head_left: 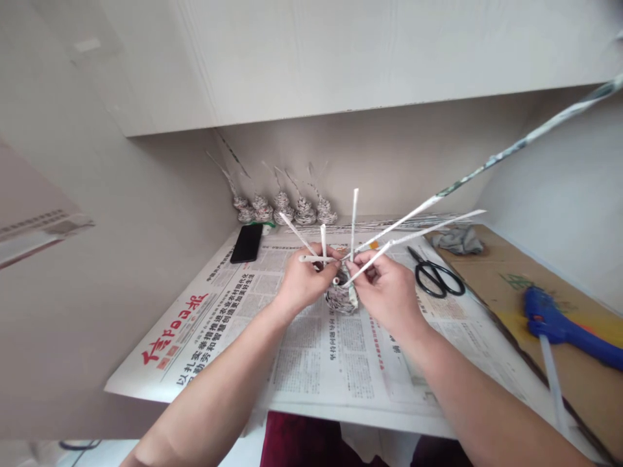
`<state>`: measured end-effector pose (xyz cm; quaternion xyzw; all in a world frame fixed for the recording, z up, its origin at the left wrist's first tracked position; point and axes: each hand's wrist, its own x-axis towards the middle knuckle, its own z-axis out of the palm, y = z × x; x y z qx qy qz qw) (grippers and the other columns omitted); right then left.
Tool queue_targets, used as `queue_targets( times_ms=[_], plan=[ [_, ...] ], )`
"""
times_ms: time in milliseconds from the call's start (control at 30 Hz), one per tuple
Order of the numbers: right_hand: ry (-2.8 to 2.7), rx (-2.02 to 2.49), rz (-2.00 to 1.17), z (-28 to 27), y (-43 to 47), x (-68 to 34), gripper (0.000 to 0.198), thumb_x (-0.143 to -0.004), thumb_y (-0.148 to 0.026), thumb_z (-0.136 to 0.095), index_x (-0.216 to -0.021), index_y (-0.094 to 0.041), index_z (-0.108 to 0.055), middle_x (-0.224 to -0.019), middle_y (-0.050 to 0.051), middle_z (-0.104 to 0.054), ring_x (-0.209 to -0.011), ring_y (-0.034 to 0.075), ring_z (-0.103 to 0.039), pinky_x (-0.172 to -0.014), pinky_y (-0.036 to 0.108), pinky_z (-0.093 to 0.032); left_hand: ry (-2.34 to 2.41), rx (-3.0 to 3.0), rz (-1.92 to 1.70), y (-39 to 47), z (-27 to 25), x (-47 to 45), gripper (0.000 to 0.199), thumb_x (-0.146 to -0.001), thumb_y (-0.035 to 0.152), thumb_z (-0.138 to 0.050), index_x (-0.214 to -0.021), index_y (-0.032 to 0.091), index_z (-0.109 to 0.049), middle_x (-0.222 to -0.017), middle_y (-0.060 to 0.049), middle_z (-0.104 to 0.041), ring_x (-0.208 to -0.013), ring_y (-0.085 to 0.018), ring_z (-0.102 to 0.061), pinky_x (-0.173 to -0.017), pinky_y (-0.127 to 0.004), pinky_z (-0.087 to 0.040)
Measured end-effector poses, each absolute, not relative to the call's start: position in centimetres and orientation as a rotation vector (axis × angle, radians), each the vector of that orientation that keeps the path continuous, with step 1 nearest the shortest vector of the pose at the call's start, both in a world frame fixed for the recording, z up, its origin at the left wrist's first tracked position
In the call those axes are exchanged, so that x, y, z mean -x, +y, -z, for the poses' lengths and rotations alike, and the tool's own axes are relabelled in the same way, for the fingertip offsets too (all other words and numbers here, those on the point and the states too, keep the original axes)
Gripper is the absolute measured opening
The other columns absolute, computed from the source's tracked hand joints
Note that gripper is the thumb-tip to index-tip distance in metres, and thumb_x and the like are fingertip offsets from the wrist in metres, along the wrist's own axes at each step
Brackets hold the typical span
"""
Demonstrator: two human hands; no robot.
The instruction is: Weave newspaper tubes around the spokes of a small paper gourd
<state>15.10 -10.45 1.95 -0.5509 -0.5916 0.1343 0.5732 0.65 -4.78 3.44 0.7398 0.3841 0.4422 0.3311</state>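
Between both hands is a small woven piece of rolled newspaper [341, 299], resting on or just above the newspaper sheet. White rolled-paper spokes [354, 220] stick out of its top in several directions. My left hand [306, 275] is closed on the left side of the piece, its thumb and fingers by the spoke bases. A long printed paper tube [452, 187] runs from the piece to the upper right. My right hand [387, 285] pinches at the right side, where a paper tube and a bent spoke meet; its fingertips are partly hidden.
Newspaper [302, 363] covers the table. Several gourd-shaped woven pieces [305, 211] stand along the back wall, near a black phone [247, 243]. On the right lie black scissors [435, 277], a grey cloth [458, 240], and a blue glue gun [549, 318] on cardboard [506, 269]. A shelf [365, 58] overhangs the back.
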Motion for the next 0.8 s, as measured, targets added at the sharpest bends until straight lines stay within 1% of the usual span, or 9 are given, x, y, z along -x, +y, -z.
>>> queue_targets(
  times_ms=[33,100,267,367,467,633,700,800],
  plan=[
    [-1.343,1.28,-0.378,-1.8,-10.3,-15.1,0.01,-0.081,-0.032,-0.064,-0.077,-0.023,-0.062,-0.061,-0.001,-0.061,-0.054,0.014,-0.055,-0.055,0.027,-0.042,0.99,-1.922,-1.157,-4.8,-3.4,-0.7,0.015,-0.074,0.023,-0.063,-0.085,0.014,-0.068,-0.075,-0.004,-0.068,-0.064,-0.012,-0.059,-0.059,-0.023,-0.046],
    [-1.273,1.246,-0.459,-1.7,-10.1,-15.0,0.014,-0.081,-0.035,-0.064,-0.076,-0.023,-0.058,-0.063,-0.002,-0.061,-0.055,0.014,-0.055,-0.054,0.027,-0.041,0.954,-1.904,-1.143,-4.7,-3.3,-0.7,0.016,-0.075,0.025,-0.064,-0.086,0.013,-0.068,-0.075,-0.004,-0.068,-0.064,-0.012,-0.058,-0.059,-0.022,-0.046],
    [-1.17,1.22,-0.541,-1.7,-10.0,-14.9,0.02,-0.081,-0.04,-0.064,-0.076,-0.023,-0.056,-0.062,-0.003,-0.058,-0.054,0.013,-0.052,-0.052,0.025,-0.041,0.897,-1.887,-1.109,-4.6,-3.0,-0.7,0.016,-0.076,0.027,-0.065,-0.086,0.014,-0.066,-0.07,-0.001,-0.065,-0.058,-0.01,-0.054,-0.056,-0.021,-0.043],
    [-1.112,1.149,-0.619,-1.6,-9.8,-14.8,0.02,-0.08,-0.04,-0.065,-0.08,-0.023,-0.055,-0.065,-0.003,-0.059,-0.056,0.013,-0.054,-0.053,0.025,-0.043,0.911,-1.877,-1.122,-4.6,-2.9,-0.7,0.015,-0.075,0.027,-0.066,-0.084,0.015,-0.065,-0.07,-0.001,-0.064,-0.057,-0.01,-0.054,-0.055,-0.021,-0.043],
    [-1.028,1.082,-0.683,-1.4,-9.4,-14.8,0.022,-0.078,-0.04,-0.067,-0.083,-0.024,-0.053,-0.067,-0.004,-0.059,-0.055,0.013,-0.055,-0.053,0.026,-0.045,0.926,-1.886,-1.136,-4.6,-2.9,-0.8,0.013,-0.075,0.026,-0.065,-0.083,0.015,-0.065,-0.071,-0.001,-0.065,-0.06,-0.01,-0.055,-0.057,-0.021,-0.044],
    [-0.999,1.082,-0.796,-1.5,-9.2,-15.0,0.024,-0.076,-0.04,-0.069,-0.082,-0.023,-0.054,-0.056,-0.007,-0.054,-0.044,0.009,-0.046,-0.046,0.024,-0.041,0.858,-1.81,-1.125,-4.5,-2.7,-0.8,0.014,-0.075,0.025,-0.066,-0.082,0.015,-0.064,-0.069,0.0,-0.062,-0.056,-0.008,-0.052,-0.054,-0.02,-0.043],
    [-1.042,1.099,-0.824,-1.6,-9.3,-15.0,0.023,-0.074,-0.038,-0.071,-0.082,-0.022,-0.057,-0.058,-0.006,-0.057,-0.046,0.009,-0.048,-0.048,0.024,-0.044,0.836,-1.783,-1.122,-4.4,-2.7,-0.8,0.013,-0.075,0.025,-0.066,-0.082,0.014,-0.063,-0.068,0.001,-0.061,-0.054,-0.008,-0.051,-0.052,-0.02,-0.042],
    [-1.068,1.077,-0.858,-1.6,-9.5,-15.0,0.021,-0.073,-0.033,-0.072,-0.085,-0.021,-0.06,-0.071,-0.001,-0.065,-0.059,0.013,-0.06,-0.056,0.026,-0.05,0.835,-1.767,-1.126,-4.2,-2.9,-0.6,0.01,-0.074,0.023,-0.066,-0.079,0.014,-0.063,-0.068,0.0,-0.062,-0.056,-0.008,-0.053,-0.054,-0.02,-0.043]
  ],
)
